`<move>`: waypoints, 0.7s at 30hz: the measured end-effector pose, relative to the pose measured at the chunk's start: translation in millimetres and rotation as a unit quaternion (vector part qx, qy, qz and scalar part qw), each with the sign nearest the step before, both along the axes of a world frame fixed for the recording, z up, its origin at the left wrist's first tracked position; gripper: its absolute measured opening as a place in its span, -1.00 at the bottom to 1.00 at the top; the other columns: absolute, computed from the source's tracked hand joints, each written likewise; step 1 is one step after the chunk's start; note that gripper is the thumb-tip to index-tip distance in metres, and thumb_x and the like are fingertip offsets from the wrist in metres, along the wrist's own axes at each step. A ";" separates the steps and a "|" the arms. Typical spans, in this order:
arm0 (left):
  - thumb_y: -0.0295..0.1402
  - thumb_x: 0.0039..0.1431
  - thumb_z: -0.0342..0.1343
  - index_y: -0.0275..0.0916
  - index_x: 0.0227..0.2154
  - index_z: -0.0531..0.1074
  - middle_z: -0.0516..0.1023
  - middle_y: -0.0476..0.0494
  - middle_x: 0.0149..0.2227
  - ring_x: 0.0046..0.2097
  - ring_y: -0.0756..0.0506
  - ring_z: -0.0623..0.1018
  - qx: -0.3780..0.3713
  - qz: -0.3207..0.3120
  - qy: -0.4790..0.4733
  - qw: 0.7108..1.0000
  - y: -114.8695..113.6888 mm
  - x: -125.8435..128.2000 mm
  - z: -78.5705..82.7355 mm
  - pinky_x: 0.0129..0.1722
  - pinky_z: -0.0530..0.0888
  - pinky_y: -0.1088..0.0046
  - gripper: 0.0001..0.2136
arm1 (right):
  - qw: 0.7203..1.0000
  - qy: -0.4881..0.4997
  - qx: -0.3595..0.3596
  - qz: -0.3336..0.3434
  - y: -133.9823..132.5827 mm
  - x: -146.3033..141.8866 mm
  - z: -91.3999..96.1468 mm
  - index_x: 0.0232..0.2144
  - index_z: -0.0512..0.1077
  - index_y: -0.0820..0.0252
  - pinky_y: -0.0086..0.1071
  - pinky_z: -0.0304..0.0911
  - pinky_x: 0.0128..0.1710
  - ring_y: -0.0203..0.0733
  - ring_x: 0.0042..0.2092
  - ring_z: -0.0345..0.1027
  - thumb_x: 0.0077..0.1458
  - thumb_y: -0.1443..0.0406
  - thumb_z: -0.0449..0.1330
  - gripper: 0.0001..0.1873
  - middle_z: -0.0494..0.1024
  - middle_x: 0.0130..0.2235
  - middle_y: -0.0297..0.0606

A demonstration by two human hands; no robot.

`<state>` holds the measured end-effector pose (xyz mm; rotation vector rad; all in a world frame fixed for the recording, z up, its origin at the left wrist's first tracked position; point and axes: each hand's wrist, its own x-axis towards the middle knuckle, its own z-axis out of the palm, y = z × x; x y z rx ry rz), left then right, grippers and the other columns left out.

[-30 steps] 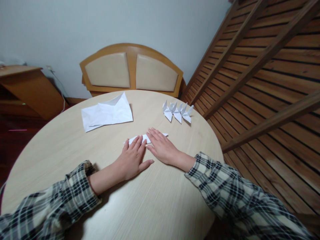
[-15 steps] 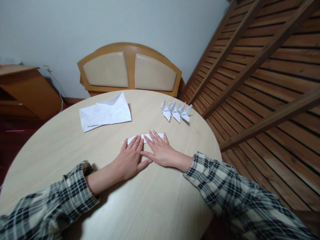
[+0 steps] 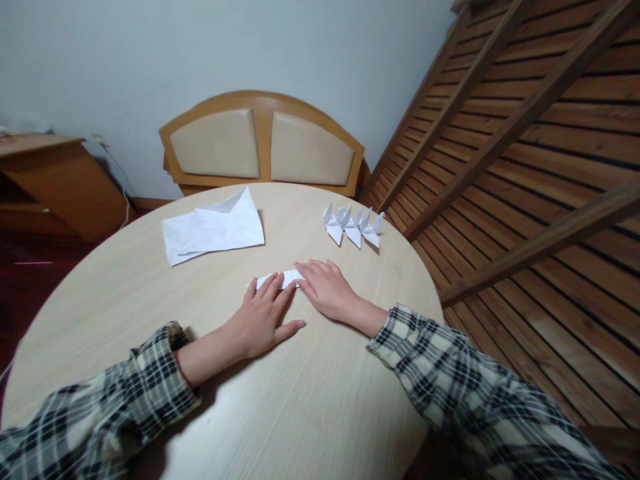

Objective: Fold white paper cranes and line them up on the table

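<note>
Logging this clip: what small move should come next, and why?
Probably slide the right hand outward along the folded paper, pressing it flat: the left hand has fingers across its left part, likely steadying it, and the right hand covers its right end.

Setting: a room in a home, apparently a bedroom. Evidence, from where I stand: past the far edge of the round table (image 3: 250, 413), what looks like an arched wooden headboard (image 3: 265, 143) with two cream padded panels; beyond the far left edge, a wooden cabinet (image 3: 65, 180) and a wall socket (image 3: 98, 139); off the right edge, a slatted wooden partition (image 3: 550, 160); dark reddish floor (image 3: 35, 280)
</note>
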<state>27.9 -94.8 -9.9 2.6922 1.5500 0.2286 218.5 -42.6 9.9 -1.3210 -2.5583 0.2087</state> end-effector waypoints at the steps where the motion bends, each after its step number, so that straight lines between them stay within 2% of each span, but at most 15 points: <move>1: 0.18 0.29 -0.17 -0.37 0.30 0.16 0.14 -0.58 0.34 0.38 -0.45 0.11 0.002 -0.002 -0.007 1.000 0.4 -0.5 -0.5 0.26 0.08 -0.25 -0.24 | 1.000 0.005 0.012 0.005 3.4 2.0 0.8 0.24 0.29 0.20 -0.04 0.04 0.21 0.01 0.21 0.23 0.40 0.22 -0.12 -0.54 0.46 0.16 -0.09; 3: 0.18 0.28 -0.17 -0.35 0.29 0.19 0.16 -0.57 0.33 0.37 -0.45 0.13 0.010 -0.005 -0.020 1.000 0.7 -1.3 -1.7 0.26 0.08 -0.26 -0.25 | 1.000 0.002 0.028 0.003 8.9 5.3 1.7 0.09 0.44 0.17 -0.14 0.14 0.06 -0.03 0.08 0.30 0.35 0.34 -0.05 -0.62 0.53 0.03 -0.12; 5: 0.19 0.28 -0.17 -0.34 0.26 0.23 0.18 -0.56 0.33 0.37 -0.45 0.14 0.021 -0.006 -0.022 1.000 0.2 -1.4 -2.5 0.27 0.06 -0.26 -0.26 | 0.999 -0.010 0.041 0.000 11.8 6.9 1.9 -0.01 0.50 0.15 -0.19 0.14 -0.03 -0.03 0.00 0.30 0.29 0.41 -0.01 -0.65 0.53 -0.06 -0.13; 9: 0.16 0.30 -0.17 -0.39 0.22 0.28 0.21 -0.54 0.32 0.37 -0.42 0.14 0.063 -0.008 0.001 0.998 -2.8 1.1 0.3 0.31 -0.02 -0.19 -0.28 | 0.998 -0.032 0.049 0.000 12.4 6.6 2.2 -0.13 0.54 0.17 -0.23 0.11 -0.13 -0.05 -0.07 0.29 0.28 0.42 0.01 -0.70 0.51 -0.15 -0.13; 12: 0.15 0.30 -0.14 -0.41 0.21 0.31 0.24 -0.50 0.31 0.35 -0.42 0.19 0.081 -0.011 0.012 0.997 -3.9 2.8 4.9 0.33 0.01 -0.13 -0.29 | 0.998 -0.036 0.051 -0.007 12.2 6.4 3.5 -0.20 0.54 0.18 -0.22 0.07 -0.16 -0.05 -0.09 0.29 0.28 0.42 0.01 -0.71 0.52 -0.19 -0.15; 16: 0.13 0.30 -0.11 -0.44 0.21 0.31 0.33 -0.48 0.27 0.30 -0.41 0.28 0.060 -0.013 0.006 0.998 2.7 -2.8 8.0 0.29 0.16 -0.07 -0.29 | 0.998 -0.035 0.052 -0.006 12.0 6.7 5.9 -0.25 0.55 0.18 -0.21 0.04 -0.14 -0.05 -0.09 0.30 0.25 0.44 0.04 -0.72 0.55 -0.21 -0.17; 21: 0.00 0.36 -0.09 -0.31 0.14 0.37 0.38 -0.35 0.25 0.29 -0.25 0.34 0.013 -0.079 -0.059 0.995 26.9 -25.3 10.7 0.30 0.24 0.08 -0.48 | 0.999 -0.016 0.041 0.012 9.1 6.1 7.3 -0.29 0.54 0.17 -0.21 0.04 -0.09 -0.07 -0.08 0.29 0.23 0.44 0.05 -0.74 0.54 -0.23 -0.20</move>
